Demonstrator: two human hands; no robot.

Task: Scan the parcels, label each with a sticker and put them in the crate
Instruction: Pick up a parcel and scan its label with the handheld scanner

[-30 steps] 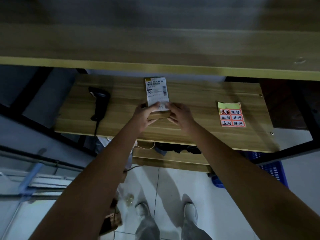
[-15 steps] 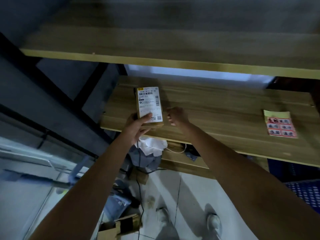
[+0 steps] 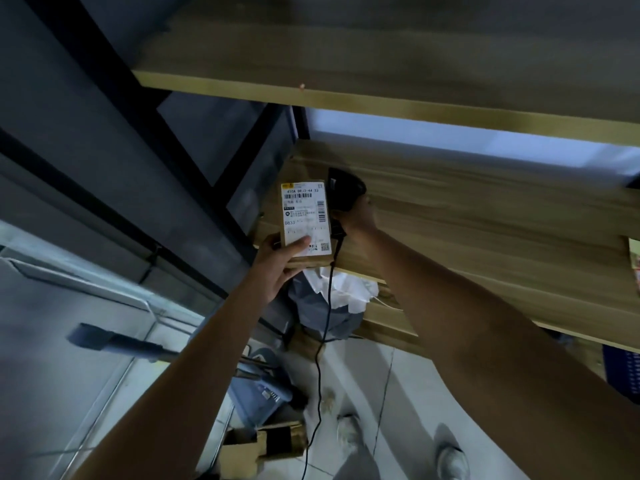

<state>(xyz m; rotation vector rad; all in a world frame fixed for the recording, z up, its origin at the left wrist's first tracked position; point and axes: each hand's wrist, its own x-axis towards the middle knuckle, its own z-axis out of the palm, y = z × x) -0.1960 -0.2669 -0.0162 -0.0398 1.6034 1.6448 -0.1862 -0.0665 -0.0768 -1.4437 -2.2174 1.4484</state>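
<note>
A small brown cardboard parcel [image 3: 304, 216] with a white shipping label lies at the left front corner of the wooden shelf [image 3: 485, 220]. My left hand [image 3: 280, 261] grips its near end, thumb on the label. My right hand [image 3: 358, 216] is just right of the parcel, wrapped around a black handheld barcode scanner [image 3: 344, 188] whose head rises beside the parcel's far end. The scanner's black cable [image 3: 323, 341] hangs down to the floor. A corner of the sticker sheet [image 3: 635, 258] shows at the right frame edge.
An upper wooden shelf [image 3: 381, 64] overhangs the work shelf. Black metal frame bars [image 3: 138, 109] run on the left. Below lie a grey bag with white paper [image 3: 332, 306], a cardboard box [image 3: 263, 445], and a blue crate [image 3: 623, 372] at the right edge.
My right hand left the parcel and closed on the black scanner beside it. My left hand keeps holding the parcel. The view swung left, pushing the sticker sheet to the right edge.
</note>
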